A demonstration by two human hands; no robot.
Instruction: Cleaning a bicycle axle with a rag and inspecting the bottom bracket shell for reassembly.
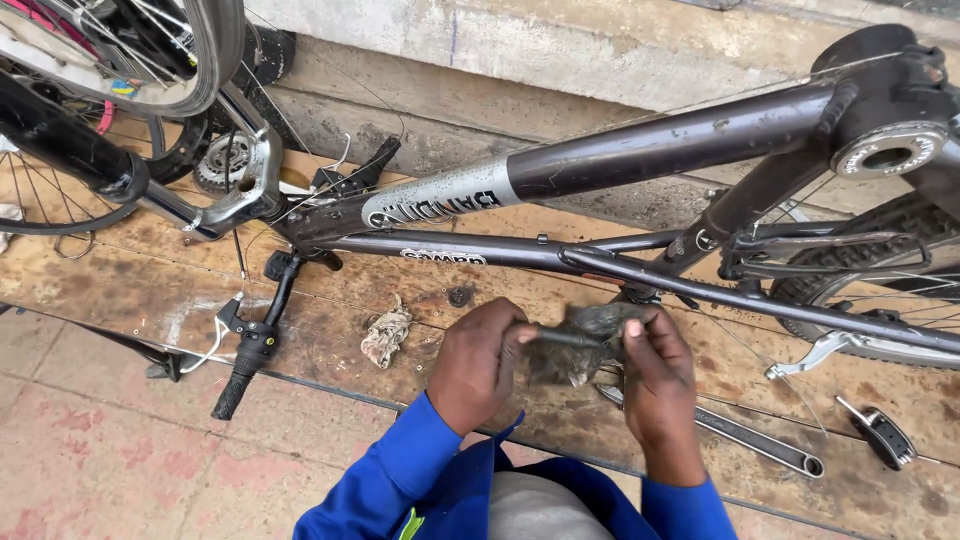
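Observation:
My left hand [478, 362] grips one end of a short dark metal rod [565, 338], held level in front of me. My right hand [655, 385] wraps a dirty grey rag [590, 335] around the rod's other end. Both sleeves are bright blue. Just beyond my hands an upside-down dark bicycle frame [640, 150] lies on a worn wooden board [150, 280], with its open bottom bracket shell [888, 152] at the upper right.
A long wrench [745, 440] lies on the board under my right hand, and a pedal [885, 432] sits to its right. A crumpled rag [386, 335] and the handlebar grip [245, 365] are at the left. Wheels stand at the upper left and right. A concrete wall runs behind.

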